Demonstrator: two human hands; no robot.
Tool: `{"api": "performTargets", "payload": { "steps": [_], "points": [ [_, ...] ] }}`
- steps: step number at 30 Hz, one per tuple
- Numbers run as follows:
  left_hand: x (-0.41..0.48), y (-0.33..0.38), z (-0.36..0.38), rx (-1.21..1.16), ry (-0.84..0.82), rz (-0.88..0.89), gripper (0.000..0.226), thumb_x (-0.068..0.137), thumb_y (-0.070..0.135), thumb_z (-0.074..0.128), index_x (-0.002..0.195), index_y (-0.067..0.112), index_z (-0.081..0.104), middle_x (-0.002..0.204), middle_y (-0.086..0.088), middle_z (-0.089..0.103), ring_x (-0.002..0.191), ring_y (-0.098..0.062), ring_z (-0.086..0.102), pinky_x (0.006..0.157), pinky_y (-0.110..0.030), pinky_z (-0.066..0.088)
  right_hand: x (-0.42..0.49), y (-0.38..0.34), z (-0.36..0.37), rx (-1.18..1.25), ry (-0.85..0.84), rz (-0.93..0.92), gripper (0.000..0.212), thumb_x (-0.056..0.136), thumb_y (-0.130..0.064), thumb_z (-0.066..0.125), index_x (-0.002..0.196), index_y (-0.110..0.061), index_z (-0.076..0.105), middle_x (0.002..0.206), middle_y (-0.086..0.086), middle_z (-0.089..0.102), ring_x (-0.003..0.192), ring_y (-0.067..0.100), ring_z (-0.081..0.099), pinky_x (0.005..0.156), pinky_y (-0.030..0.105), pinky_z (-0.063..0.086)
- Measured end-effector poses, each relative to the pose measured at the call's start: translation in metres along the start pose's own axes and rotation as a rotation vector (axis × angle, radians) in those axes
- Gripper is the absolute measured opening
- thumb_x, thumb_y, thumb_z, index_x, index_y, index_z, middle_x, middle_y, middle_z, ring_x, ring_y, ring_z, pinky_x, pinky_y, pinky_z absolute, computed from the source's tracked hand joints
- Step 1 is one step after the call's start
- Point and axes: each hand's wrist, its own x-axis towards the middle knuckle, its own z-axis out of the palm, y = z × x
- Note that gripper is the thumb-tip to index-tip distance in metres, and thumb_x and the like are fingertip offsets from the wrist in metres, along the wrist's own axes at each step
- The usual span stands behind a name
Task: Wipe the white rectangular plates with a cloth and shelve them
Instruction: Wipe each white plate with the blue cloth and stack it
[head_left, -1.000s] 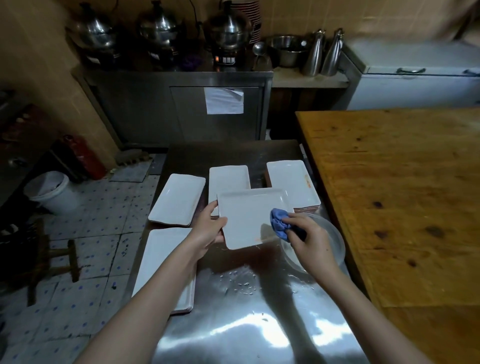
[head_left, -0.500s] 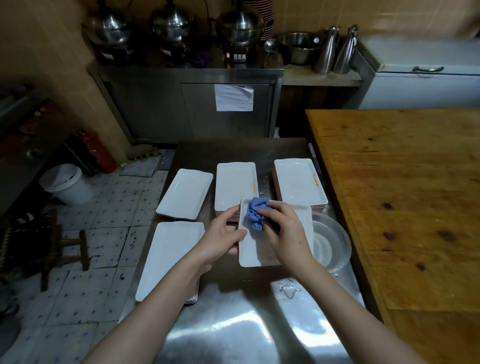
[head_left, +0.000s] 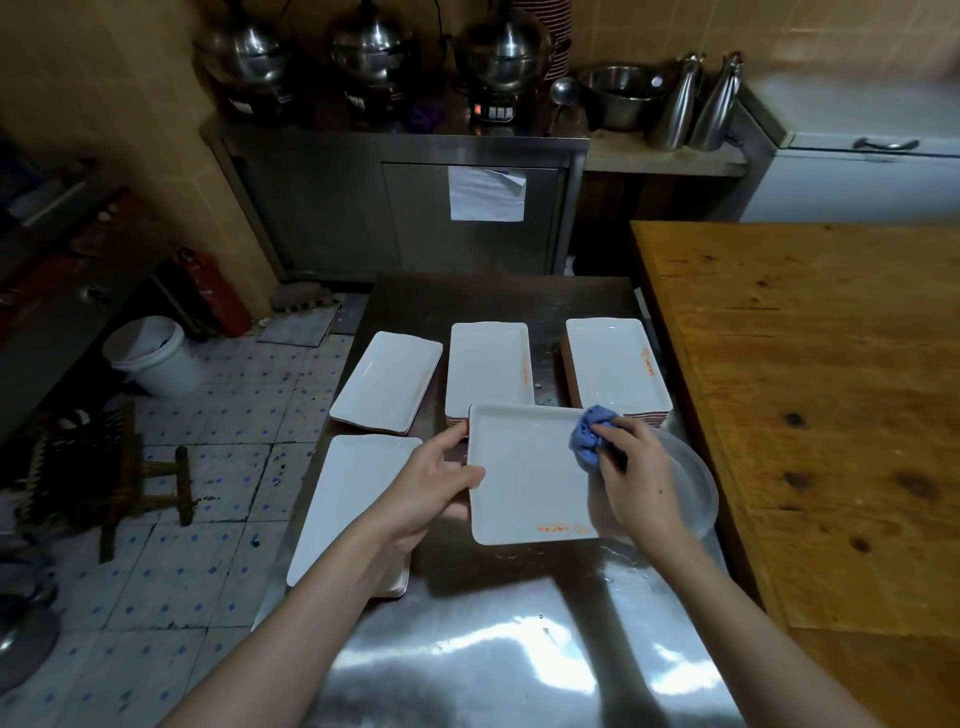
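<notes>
White plate (head_left: 524, 473) is over the steel counter (head_left: 467, 649), and its long side seems to run from 9 to 3 o'clock. Left grip (head_left: 441, 478) holds its 9 o'clock edge. Right grip (head_left: 639, 478) squeezes the blue cloth (head_left: 592, 436) at 2 o'clock, so most of the bare plate lies toward 8.

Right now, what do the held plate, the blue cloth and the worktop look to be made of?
Held plate: smooth white with a soft sheen and orange print, likely glazed ceramic, possibly melamine. Blue cloth: soft matte fabric, bunched into folds. Worktop: stainless steel by its look, with bright mirror-like glare and water drops.
</notes>
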Motion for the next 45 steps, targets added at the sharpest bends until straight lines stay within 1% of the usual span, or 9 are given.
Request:
{"api": "performTargets", "payload": {
  "steps": [4,9,13,19,23,28,35,39,45],
  "points": [
    [0.000,-0.001,0.002,-0.034,-0.015,0.007,0.052,0.092,-0.006,0.049,0.123,0.035,0.057,0.110,-0.016,0.071,0.092,-0.026,0.072,0.061,-0.035,0.059,-0.003,-0.024,0.007,0.068,0.069,-0.022,0.027,0.084,0.003,0.061,0.109,-0.005,0.068,0.116,0.009,0.060,0.105,0.024,0.056,0.091,0.024,0.038],
    [0.006,0.000,0.012,-0.026,-0.015,0.009,0.049,0.094,-0.002,0.050,0.130,0.031,0.053,0.111,-0.018,0.070,0.098,-0.028,0.070,0.071,-0.040,0.059,-0.006,-0.071,0.019,0.064,-0.022,-0.300,0.028,0.078,0.008,0.065,0.105,0.000,0.069,0.114,0.017,0.062,0.097,0.036,0.058,0.087,0.033,0.043],
    [0.007,-0.002,0.015,0.004,0.001,-0.001,0.048,0.094,-0.001,0.050,0.123,0.037,0.055,0.103,-0.014,0.073,0.087,-0.019,0.070,0.060,-0.031,0.055,-0.007,-0.074,0.018,-0.001,-0.082,-0.422,0.030,0.077,0.008,0.066,0.107,0.001,0.068,0.117,0.018,0.062,0.098,0.040,0.059,0.086,0.039,0.047],
    [0.005,-0.005,0.008,-0.017,-0.022,0.002,0.047,0.096,0.000,0.050,0.131,0.032,0.050,0.108,-0.013,0.073,0.100,-0.029,0.070,0.078,-0.049,0.058,-0.006,-0.049,0.009,-0.073,-0.107,-0.354,0.032,0.082,0.004,0.063,0.113,-0.003,0.066,0.124,0.013,0.060,0.107,0.035,0.056,0.090,0.039,0.047],
    [0.003,-0.001,-0.002,-0.009,-0.045,0.027,0.045,0.096,-0.001,0.048,0.127,0.031,0.054,0.107,-0.009,0.073,0.096,-0.024,0.071,0.066,-0.038,0.060,-0.004,-0.021,-0.005,-0.153,0.000,-0.208,0.031,0.081,0.003,0.066,0.110,-0.007,0.069,0.122,0.009,0.062,0.108,0.036,0.052,0.088,0.042,0.046],
    [0.003,0.001,-0.007,-0.001,-0.052,0.035,0.044,0.097,0.001,0.047,0.126,0.033,0.054,0.109,-0.008,0.073,0.098,-0.023,0.071,0.066,-0.035,0.059,-0.002,-0.009,-0.011,-0.116,0.023,-0.091,0.035,0.085,0.000,0.061,0.117,-0.012,0.065,0.128,0.005,0.058,0.110,0.030,0.051,0.089,0.037,0.042],
    [0.007,-0.003,-0.004,-0.015,-0.033,0.036,0.046,0.097,0.001,0.048,0.132,0.031,0.048,0.111,-0.008,0.072,0.102,-0.025,0.070,0.072,-0.042,0.060,-0.018,-0.046,0.008,-0.005,0.004,-0.216,0.032,0.075,0.013,0.065,0.103,-0.001,0.070,0.113,0.017,0.065,0.095,0.035,0.062,0.090,0.019,0.035],
    [0.008,-0.005,-0.001,-0.040,-0.024,0.044,0.041,0.097,0.001,0.049,0.121,0.034,0.057,0.107,-0.006,0.074,0.098,-0.025,0.071,0.068,-0.040,0.060,-0.032,-0.068,0.023,-0.001,-0.119,-0.327,0.035,0.076,0.008,0.068,0.109,-0.001,0.068,0.120,0.018,0.062,0.100,0.039,0.059,0.089,0.037,0.044],
    [0.006,-0.009,-0.009,-0.068,-0.007,0.050,0.044,0.098,-0.001,0.046,0.128,0.030,0.054,0.112,-0.005,0.072,0.099,-0.023,0.071,0.066,-0.038,0.060,-0.028,-0.057,0.012,-0.103,-0.201,-0.343,0.035,0.078,0.000,0.068,0.112,-0.007,0.067,0.125,0.011,0.060,0.107,0.033,0.055,0.093,0.038,0.045]
  ]
}}
